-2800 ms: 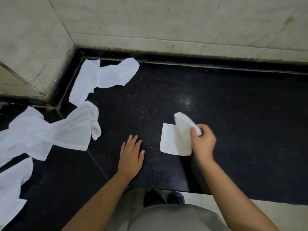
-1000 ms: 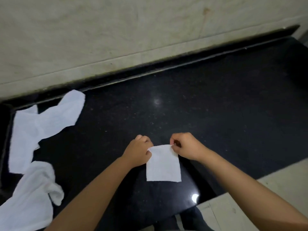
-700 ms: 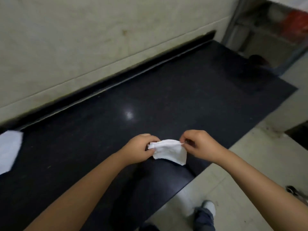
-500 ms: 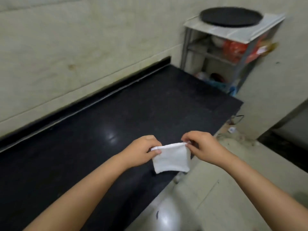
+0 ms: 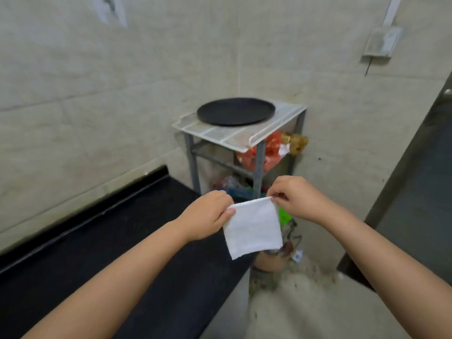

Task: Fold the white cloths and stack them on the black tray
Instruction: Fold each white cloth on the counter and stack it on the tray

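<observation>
- Folded white cloth (image 5: 253, 228): hanging in the air at about 6 o'clock of the view, past the end of the black counter (image 5: 122, 241), well short of the black tray (image 5: 236, 111).
- Left hand (image 5: 208, 214): thumb and curled fingers pinching the cloth's upper left corner.
- Right hand (image 5: 293, 196): fingertips pinching the upper right corner, keeping the top edge taut between the two.
- Handling, as judged: light, soft and limp; the layers are likely to slip open if one corner is released, so a grip on both top corners, or a flat palm underneath, suits it best.
- Black tray: lying bare on the white rack top (image 5: 244, 135) at 12 o'clock, nothing stacked on it as yet.
- Change from a moment ago: the view is swinging rightward; the loose cloths are dropping out of sight, the tray is coming nearer, and the cloth has left the counter.
</observation>
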